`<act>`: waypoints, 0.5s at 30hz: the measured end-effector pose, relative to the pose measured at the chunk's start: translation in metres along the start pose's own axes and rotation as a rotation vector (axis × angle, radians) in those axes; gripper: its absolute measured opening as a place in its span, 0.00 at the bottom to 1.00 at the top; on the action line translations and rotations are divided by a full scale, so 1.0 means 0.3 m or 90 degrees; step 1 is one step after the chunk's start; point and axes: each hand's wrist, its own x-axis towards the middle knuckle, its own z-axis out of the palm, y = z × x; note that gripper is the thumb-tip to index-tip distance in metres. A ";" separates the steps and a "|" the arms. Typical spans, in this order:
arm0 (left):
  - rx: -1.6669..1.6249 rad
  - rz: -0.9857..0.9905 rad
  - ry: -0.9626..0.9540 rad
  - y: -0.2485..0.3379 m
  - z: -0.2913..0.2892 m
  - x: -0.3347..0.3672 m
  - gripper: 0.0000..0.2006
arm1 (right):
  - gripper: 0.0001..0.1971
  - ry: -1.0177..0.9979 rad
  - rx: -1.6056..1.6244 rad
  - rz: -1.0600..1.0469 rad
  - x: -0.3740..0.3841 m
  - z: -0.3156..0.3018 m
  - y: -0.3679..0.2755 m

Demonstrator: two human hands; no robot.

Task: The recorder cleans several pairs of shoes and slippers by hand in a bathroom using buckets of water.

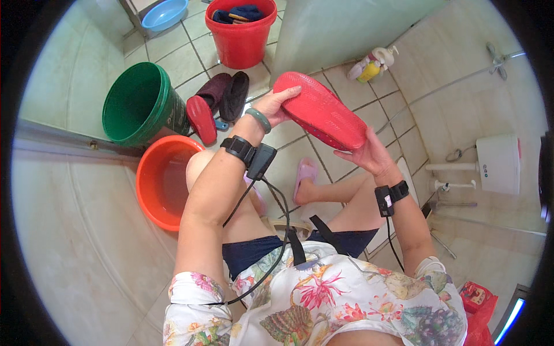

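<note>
Tiled bathroom, beige floor tiles with dark grout, glossy tiled wall left of the left hand, tiled wall with pipe beyond the right hand, bright even light

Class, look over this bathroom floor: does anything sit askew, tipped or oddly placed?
Yes: the green bucket lies tipped on its side, mouth open, against the orange basin. A red slipper leans on it on edge, not flat.

Green bucket, orange basin — red bucket beyond
</note>
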 end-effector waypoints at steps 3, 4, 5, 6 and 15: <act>-0.024 -0.055 -0.022 0.024 -0.012 -0.025 0.25 | 0.26 0.050 -0.197 0.018 -0.018 0.002 -0.017; -0.032 -0.093 -0.023 0.042 -0.009 -0.033 0.25 | 0.26 0.091 -0.253 0.014 -0.017 -0.003 -0.030; -0.034 -0.095 -0.022 0.052 -0.004 -0.035 0.25 | 0.26 0.132 -0.309 0.010 -0.020 -0.007 -0.043; 0.002 -0.113 -0.074 0.066 -0.012 -0.048 0.25 | 0.26 0.128 -0.309 0.017 -0.029 -0.005 -0.053; 0.217 -0.084 -0.096 -0.081 0.065 -0.057 0.30 | 0.27 0.158 -0.462 0.078 -0.151 -0.008 -0.161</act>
